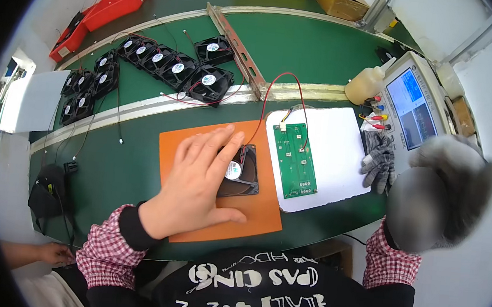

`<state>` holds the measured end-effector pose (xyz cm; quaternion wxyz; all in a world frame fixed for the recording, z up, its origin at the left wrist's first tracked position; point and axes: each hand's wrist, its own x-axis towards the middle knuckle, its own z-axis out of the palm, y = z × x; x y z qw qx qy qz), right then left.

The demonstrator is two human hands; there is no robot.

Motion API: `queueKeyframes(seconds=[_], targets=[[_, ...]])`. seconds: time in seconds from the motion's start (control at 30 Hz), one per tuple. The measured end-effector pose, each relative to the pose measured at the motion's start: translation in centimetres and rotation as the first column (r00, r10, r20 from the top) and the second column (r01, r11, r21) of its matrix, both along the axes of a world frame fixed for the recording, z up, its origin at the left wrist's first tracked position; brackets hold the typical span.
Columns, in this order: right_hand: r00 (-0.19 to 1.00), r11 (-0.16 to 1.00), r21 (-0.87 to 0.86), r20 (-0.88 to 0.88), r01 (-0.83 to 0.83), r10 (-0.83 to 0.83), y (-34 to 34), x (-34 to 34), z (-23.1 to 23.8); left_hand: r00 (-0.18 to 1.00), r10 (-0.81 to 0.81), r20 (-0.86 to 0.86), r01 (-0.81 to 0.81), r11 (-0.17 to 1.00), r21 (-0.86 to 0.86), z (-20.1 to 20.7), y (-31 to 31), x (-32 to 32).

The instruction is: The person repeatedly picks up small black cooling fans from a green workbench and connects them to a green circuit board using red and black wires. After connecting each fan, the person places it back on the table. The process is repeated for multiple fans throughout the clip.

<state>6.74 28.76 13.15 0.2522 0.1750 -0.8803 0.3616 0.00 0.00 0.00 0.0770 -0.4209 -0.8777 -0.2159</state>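
My left hand (197, 175) is bare and lies across a black square cooling fan (248, 174), fingers stretched out and covering its left part. The fan rests on an orange mat (252, 215). From it a red wire arches over to a green circuit board (296, 164) on a white sheet (339, 161). A white connector (283, 127) with several thin wires is at the board's top edge. My right hand (435, 196), in a grey glove, is raised at the right, apart from the board. Motion smears it, so its fingers and anything in them cannot be made out.
Several black fans (177, 68) stand behind at the left. A metal rail (237, 50) crosses the green bench. A screened instrument (411, 103), a plastic bottle (366, 85) and a grey glove (379, 165) are at right. Another person's hand (57, 253) shows at lower left.
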Motion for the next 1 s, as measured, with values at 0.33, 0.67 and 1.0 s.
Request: queueKeyframes(seconds=[0.33,0.67,1.0], targets=[[0.906,0.993,-0.090,0.409,-0.075,0.106,2.8,-7.6,-17.1,0.987,-0.073,0.143,0.067,0.997,0.048,-2.2,1.4,-1.2],[0.928,0.981,-0.019,0.322,-0.193,0.188,2.8,-8.1,-17.5,0.691,-0.572,0.442,0.103,0.684,0.723,3.5,-2.1,2.2],[0.971,0.974,0.083,0.136,-0.209,0.196,2.3,-8.0,-18.2,0.759,0.122,-0.639,0.088,0.954,0.287,6.0,1.6,0.8]])
